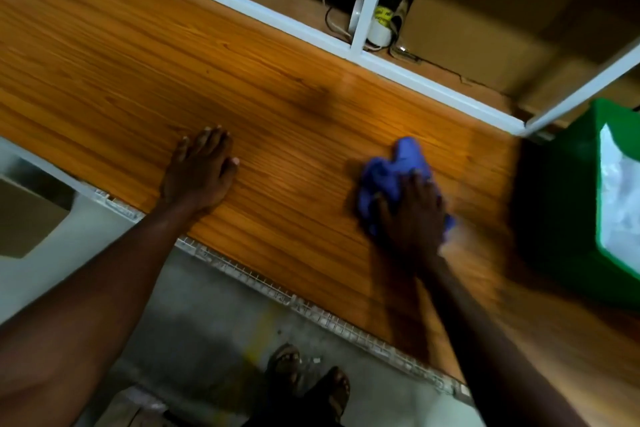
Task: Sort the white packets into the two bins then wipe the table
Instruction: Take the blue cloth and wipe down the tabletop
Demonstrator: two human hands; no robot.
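Two hands on counter: left hand flat, fingers straight; right hand presses cloth. Risk: a wide stroke right of the fingers could strike the bin.

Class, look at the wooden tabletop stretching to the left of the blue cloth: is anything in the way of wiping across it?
Only the left hand, resting flat on the tabletop to the left of the blue cloth. The right hand presses on the cloth. Beyond the left hand, no object shows on the wood.
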